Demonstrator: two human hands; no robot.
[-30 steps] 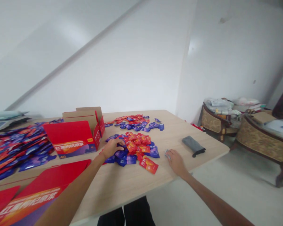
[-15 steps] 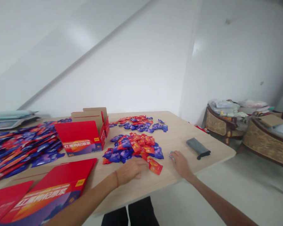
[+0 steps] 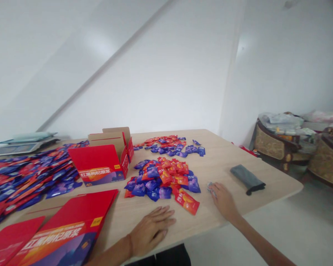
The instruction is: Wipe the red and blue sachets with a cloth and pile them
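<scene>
We have a pale table [image 3: 219, 159] before us. On its left lies a big pile [image 3: 52, 170] of red and blue packets, beside an open red box [image 3: 98, 162]; a second box [image 3: 72, 214] sits nearer us. The middle heap [image 3: 163, 177] of packets lies to the right of the open box, with a far heap [image 3: 173, 146] behind it. On the right we see a gray pouch [image 3: 246, 178]. Our left hand [image 3: 152, 232] lies palm down in front of the middle heap, fingers slightly spread. Our right hand [image 3: 223, 201] rests between heap and pouch, fingers bent over a pale scrap [image 3: 209, 185]; whether they pinch it, we cannot tell.
</scene>
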